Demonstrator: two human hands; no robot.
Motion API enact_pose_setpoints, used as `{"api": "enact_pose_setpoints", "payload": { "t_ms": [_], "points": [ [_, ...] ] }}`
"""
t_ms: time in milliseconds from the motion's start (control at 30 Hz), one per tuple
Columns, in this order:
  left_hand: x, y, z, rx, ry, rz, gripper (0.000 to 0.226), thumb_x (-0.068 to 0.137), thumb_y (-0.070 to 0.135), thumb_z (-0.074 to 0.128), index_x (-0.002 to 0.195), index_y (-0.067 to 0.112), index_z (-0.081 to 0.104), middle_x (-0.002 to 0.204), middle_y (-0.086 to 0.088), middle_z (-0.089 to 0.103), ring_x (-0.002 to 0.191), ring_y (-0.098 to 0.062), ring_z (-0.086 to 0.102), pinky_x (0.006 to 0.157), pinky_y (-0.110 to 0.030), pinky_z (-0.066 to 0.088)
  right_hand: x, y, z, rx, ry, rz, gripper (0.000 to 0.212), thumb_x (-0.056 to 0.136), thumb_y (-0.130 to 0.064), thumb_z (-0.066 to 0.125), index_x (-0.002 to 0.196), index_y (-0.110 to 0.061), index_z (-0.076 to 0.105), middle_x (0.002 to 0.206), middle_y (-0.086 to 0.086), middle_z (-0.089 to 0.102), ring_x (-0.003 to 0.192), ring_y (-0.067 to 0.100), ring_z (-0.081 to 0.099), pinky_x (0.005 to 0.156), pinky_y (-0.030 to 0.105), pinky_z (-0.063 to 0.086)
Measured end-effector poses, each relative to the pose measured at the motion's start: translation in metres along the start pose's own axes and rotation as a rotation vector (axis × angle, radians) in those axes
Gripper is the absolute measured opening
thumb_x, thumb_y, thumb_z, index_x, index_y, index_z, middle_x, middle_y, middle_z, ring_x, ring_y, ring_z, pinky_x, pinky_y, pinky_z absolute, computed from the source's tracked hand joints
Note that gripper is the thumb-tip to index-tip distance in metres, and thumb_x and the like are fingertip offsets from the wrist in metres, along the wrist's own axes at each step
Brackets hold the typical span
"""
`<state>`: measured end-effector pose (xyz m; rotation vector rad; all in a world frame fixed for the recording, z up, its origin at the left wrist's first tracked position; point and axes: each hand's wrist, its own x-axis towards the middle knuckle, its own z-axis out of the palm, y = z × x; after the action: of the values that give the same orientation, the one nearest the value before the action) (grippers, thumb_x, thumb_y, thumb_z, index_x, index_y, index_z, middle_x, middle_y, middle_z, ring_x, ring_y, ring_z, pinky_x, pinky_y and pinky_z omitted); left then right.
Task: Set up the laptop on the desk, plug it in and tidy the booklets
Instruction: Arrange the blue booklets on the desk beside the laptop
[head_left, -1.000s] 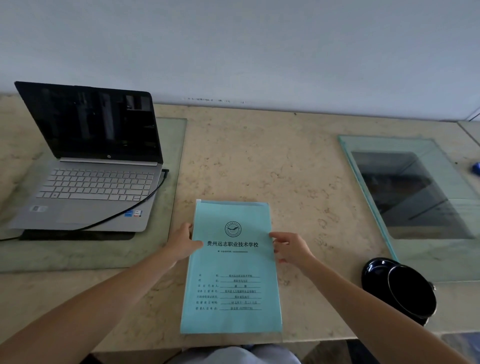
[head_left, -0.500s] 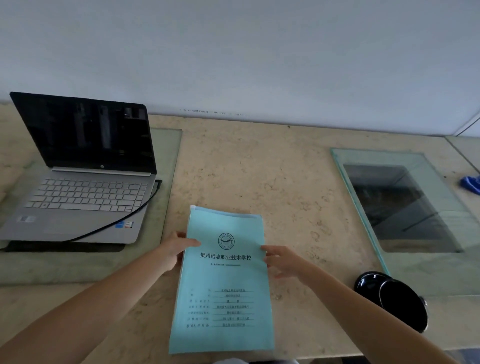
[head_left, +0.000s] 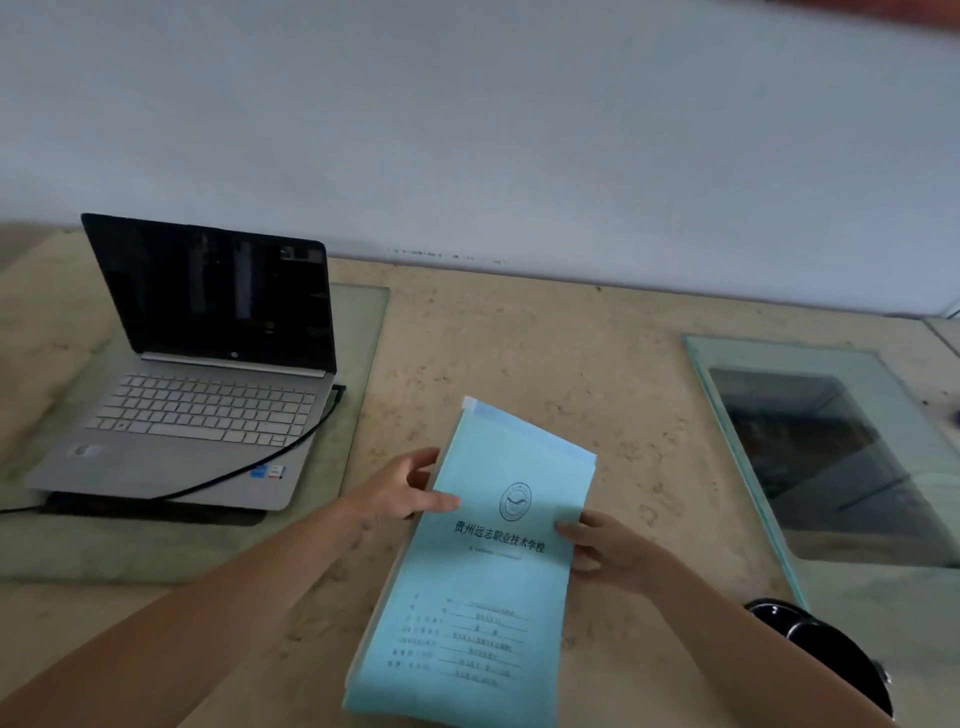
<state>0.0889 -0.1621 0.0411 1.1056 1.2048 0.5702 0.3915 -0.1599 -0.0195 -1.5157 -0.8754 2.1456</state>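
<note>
Right now you hold a stack of light blue booklets (head_left: 483, 566) between both hands, low in the centre of the view, over the beige stone desk (head_left: 519, 353). Your left hand (head_left: 400, 493) grips the stack's left edge, thumb lying across the cover and fingers curled beneath. Your right hand (head_left: 605, 551) grips the right edge, thumb on the cover and fingers tucked under. The stack is turned so its far end leans to the right, and its top edges sit slightly uneven, with paler pages showing at the far end. The cover carries a round emblem, a line of Chinese characters and rows of small print. To the left, well apart from the booklets, a silver laptop (head_left: 197, 415) stands open on a glass panel (head_left: 358, 332), its screen dark, with a black cable (head_left: 244, 470) running across its front right corner. A second glass panel (head_left: 737, 358) lies to the right, and a black round object (head_left: 831, 654) sits near your right forearm.
</note>
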Motion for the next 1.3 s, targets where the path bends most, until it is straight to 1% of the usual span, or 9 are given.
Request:
{"api": "enact_pose_setpoints", "payload": {
  "t_ms": [67,133,233,367,533,700,867,1000,1300],
  "points": [
    [0.000,0.009,-0.003,0.023,0.017,0.051,0.049,0.078,0.006,0.073,0.117,0.027,0.054,0.110,0.008,0.069,0.099,-0.010,0.068,0.079,-0.027,0.056,-0.006,-0.013,-0.003,-0.088,0.083,-0.066,0.032,0.083,-0.015,0.070,0.114,-0.013,0.062,0.096,0.001,0.074,0.080,0.017,0.071,0.071,0.035,0.055],
    [-0.002,0.021,-0.008,0.035,0.047,0.102,0.046,0.077,0.007,0.074,0.111,0.033,0.056,0.102,0.016,0.071,0.093,-0.002,0.068,0.073,-0.020,0.055,-0.010,-0.033,-0.004,-0.158,0.185,-0.189,0.034,0.081,-0.015,0.072,0.113,-0.017,0.062,0.103,-0.001,0.074,0.093,0.015,0.071,0.073,0.037,0.058],
    [-0.002,0.045,-0.019,0.081,0.126,0.230,0.045,0.077,0.005,0.074,0.109,0.033,0.058,0.099,0.019,0.071,0.090,0.005,0.066,0.068,-0.012,0.053,-0.020,-0.073,0.000,-0.208,0.256,-0.371,0.030,0.081,-0.010,0.072,0.109,-0.017,0.063,0.094,-0.005,0.075,0.086,0.011,0.072,0.065,0.032,0.059],
    [0.007,0.073,-0.030,0.124,0.196,0.384,0.051,0.078,-0.004,0.070,0.123,0.012,0.055,0.117,0.000,0.065,0.104,-0.012,0.063,0.086,-0.025,0.053,-0.034,-0.116,0.010,-0.243,0.298,-0.581,0.029,0.080,0.000,0.071,0.102,-0.017,0.064,0.097,-0.001,0.074,0.085,0.013,0.072,0.065,0.029,0.059],
    [0.016,0.083,-0.039,0.138,0.288,0.438,0.044,0.076,-0.006,0.071,0.111,0.017,0.058,0.107,0.002,0.066,0.096,-0.014,0.064,0.074,-0.018,0.055,-0.038,-0.138,0.019,-0.325,0.362,-0.739,0.033,0.076,0.006,0.071,0.093,-0.022,0.065,0.090,-0.005,0.073,0.077,0.005,0.071,0.061,0.020,0.055],
    [0.020,0.074,-0.042,0.125,0.293,0.404,0.046,0.077,-0.006,0.070,0.120,0.005,0.056,0.113,-0.008,0.065,0.096,-0.016,0.064,0.072,-0.015,0.055,-0.028,-0.135,0.022,-0.361,0.356,-0.740,0.033,0.078,0.006,0.070,0.092,-0.024,0.065,0.092,-0.003,0.072,0.078,0.007,0.071,0.063,0.021,0.057],
    [0.023,0.068,-0.048,0.124,0.254,0.369,0.037,0.083,-0.003,0.065,0.115,0.011,0.056,0.108,-0.001,0.065,0.092,-0.006,0.065,0.069,-0.015,0.054,-0.025,-0.140,0.020,-0.443,0.308,-0.664,0.024,0.081,-0.004,0.071,0.098,-0.020,0.064,0.098,0.003,0.071,0.085,0.016,0.067,0.068,0.027,0.058],
    [0.029,0.069,-0.057,0.237,0.201,0.334,0.043,0.082,0.001,0.068,0.118,0.020,0.054,0.114,-0.002,0.065,0.102,-0.013,0.063,0.085,-0.024,0.052,-0.022,-0.148,0.016,-0.540,0.284,-0.617,0.028,0.081,-0.002,0.071,0.100,-0.021,0.062,0.098,0.003,0.070,0.084,0.016,0.065,0.074,0.035,0.057],
    [0.042,0.061,-0.074,0.360,0.197,0.290,0.044,0.081,0.004,0.069,0.121,0.016,0.054,0.113,-0.008,0.066,0.106,-0.021,0.064,0.092,-0.035,0.051,-0.001,-0.145,0.000,-0.566,0.278,-0.570,0.041,0.083,0.004,0.065,0.096,-0.034,0.057,0.092,-0.004,0.068,0.078,0.004,0.066,0.061,0.022,0.058]
  ]
}}
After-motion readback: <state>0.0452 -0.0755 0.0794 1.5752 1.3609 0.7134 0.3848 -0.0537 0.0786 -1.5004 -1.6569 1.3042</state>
